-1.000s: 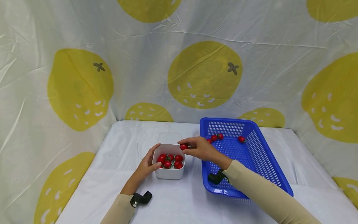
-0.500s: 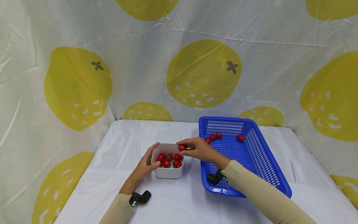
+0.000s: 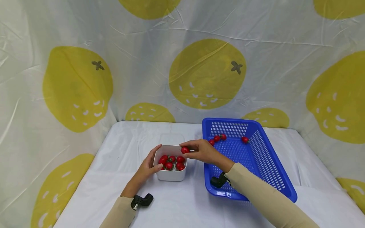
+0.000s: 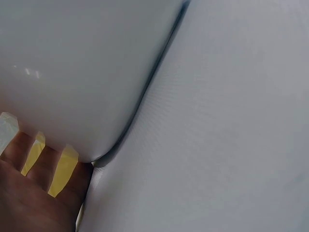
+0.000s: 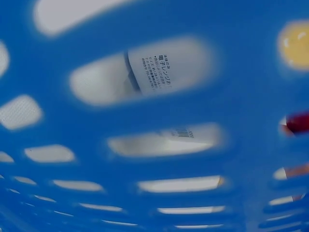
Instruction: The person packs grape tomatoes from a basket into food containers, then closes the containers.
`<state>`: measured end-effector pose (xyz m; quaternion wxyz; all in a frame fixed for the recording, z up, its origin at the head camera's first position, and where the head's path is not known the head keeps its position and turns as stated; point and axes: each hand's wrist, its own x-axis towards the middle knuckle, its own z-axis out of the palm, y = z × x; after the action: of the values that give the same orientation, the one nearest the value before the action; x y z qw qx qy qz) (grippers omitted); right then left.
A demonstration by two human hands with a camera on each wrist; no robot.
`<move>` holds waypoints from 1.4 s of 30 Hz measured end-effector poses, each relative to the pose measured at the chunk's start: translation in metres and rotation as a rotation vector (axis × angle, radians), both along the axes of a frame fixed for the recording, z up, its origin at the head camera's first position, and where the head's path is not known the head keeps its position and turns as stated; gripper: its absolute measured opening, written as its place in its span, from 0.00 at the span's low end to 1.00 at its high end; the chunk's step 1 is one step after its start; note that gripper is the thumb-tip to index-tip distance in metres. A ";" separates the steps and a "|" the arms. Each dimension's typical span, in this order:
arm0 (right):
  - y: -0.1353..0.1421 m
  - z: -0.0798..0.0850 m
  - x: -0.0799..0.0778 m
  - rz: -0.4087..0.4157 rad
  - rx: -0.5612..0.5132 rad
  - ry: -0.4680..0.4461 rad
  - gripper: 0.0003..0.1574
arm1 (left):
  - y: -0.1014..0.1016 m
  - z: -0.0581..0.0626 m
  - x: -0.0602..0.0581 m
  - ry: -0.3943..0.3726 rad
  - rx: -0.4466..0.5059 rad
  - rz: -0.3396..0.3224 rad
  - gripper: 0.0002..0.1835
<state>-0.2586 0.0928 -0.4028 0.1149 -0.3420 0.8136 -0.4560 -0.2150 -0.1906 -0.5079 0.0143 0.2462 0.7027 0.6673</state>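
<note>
Where the head camera looks down, creased white cloth covers the table (image 3: 94, 193), and a hanging cloth (image 3: 142, 69) printed with big yellow lemons rises behind. A smooth white box (image 3: 171, 177) with rounded corners stands open; the left hand (image 3: 146, 168) grips its left side, thumb at the rim. Over the box's far right corner, the right hand (image 3: 203, 152) pinches a red tomato (image 3: 185, 150) between thumb and fingers. It is small, round and glossy, like the loose tomatoes (image 3: 169, 166) inside the box. A blue plastic basket (image 3: 239, 154) with slotted walls carries a few more tomatoes (image 3: 216, 138). Compared with a second ago, both hands keep the same hold, and the scene sits slightly higher and further left.

From the left wrist, the box wall is pale and faintly shiny, fingers (image 4: 47, 164) lying against it.

From the right wrist, blurred blue plastic with rounded slots fills most of the view; dark lettering (image 5: 155, 72) and a barcode (image 5: 185, 133) show through, with a red patch (image 5: 298, 123) at the edge. That hand's pinch cannot be told from here.
</note>
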 end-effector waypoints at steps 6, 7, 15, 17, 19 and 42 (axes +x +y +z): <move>0.000 -0.001 -0.001 0.023 -0.024 -0.033 0.29 | 0.000 -0.001 -0.001 0.012 0.001 -0.005 0.40; 0.000 -0.001 -0.001 0.026 -0.024 -0.036 0.29 | 0.000 -0.001 -0.001 0.015 -0.001 -0.003 0.40; 0.001 -0.001 -0.001 0.031 -0.023 -0.046 0.28 | 0.001 -0.002 -0.001 0.015 0.005 -0.010 0.40; 0.001 -0.001 -0.002 0.029 -0.023 -0.041 0.28 | 0.001 -0.001 0.000 0.011 -0.005 0.000 0.40; 0.001 -0.002 -0.002 0.028 -0.024 -0.036 0.28 | 0.001 -0.001 0.001 0.007 -0.019 0.013 0.40; 0.005 0.006 -0.007 -0.059 -0.084 -0.025 0.24 | 0.002 0.000 0.002 0.010 -0.037 0.030 0.39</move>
<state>-0.2656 0.0975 -0.3972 0.0971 -0.3165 0.8019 -0.4973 -0.2134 -0.1882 -0.5080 0.0050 0.2387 0.7185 0.6532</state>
